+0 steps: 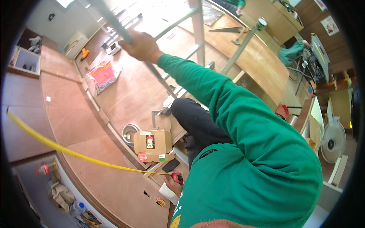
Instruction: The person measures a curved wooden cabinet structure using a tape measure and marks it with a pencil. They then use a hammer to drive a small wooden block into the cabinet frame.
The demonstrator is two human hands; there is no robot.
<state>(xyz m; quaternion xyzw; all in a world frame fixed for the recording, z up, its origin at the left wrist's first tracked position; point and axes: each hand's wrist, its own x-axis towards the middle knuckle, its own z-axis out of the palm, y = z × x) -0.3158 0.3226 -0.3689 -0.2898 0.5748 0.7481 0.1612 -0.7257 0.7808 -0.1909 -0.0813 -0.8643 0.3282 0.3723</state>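
My left hand [174, 187], low beside my body, is closed around a red tape measure [176, 177]. Its yellow blade [87, 159] stretches far out to the left, with the end over a grey panel [23, 129]. With my green-sleeved right arm raised across the view, my right hand [142, 47] grips a rail of a metal ladder [109, 19]. Just above the left hand lie a dark phone-like slab [171, 165] and a cardboard box [163, 142]. A white object [169, 193] sits under the left hand; its kind is unclear.
A round metal bowl [130, 133] and a metal square [154, 118] lie near the box. Farther off are a pink plastic bag [102, 74], an orange power tool [84, 53] and a handsaw [226, 29] on a wooden board. Another person [240, 4] is at the top. A fan [333, 144] stands right.
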